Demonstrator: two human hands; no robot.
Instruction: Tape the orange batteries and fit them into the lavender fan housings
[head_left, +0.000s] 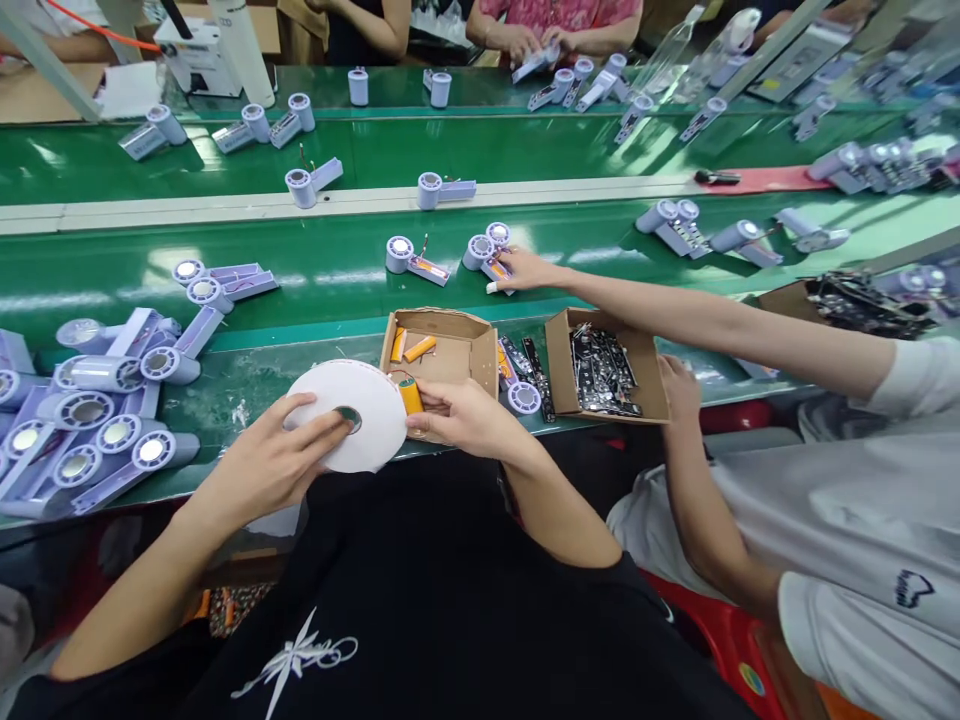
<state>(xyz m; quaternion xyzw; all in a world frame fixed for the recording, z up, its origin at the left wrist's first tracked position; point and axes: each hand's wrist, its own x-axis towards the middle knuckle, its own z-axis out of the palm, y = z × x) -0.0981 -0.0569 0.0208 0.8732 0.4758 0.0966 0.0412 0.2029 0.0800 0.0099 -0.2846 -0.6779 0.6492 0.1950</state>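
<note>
My left hand (pixel 274 462) rests on a flat white roll of tape (pixel 358 405), with the fingertips at its central hole. My right hand (pixel 459 415) pinches a small orange cylindrical battery (pixel 410 396) against the roll's right edge. Both hands are at the near edge of the green table, just in front of an open cardboard box (pixel 465 352) that holds more orange batteries (pixel 418 348).
Lilac fan housings (pixel 112 410) are heaped at my left and scattered along the green conveyor (pixel 337 265). A co-worker in white at my right reaches an arm (pixel 675 315) to a housing; a second box (pixel 559 365) holds circuit boards. Other people work across the belt.
</note>
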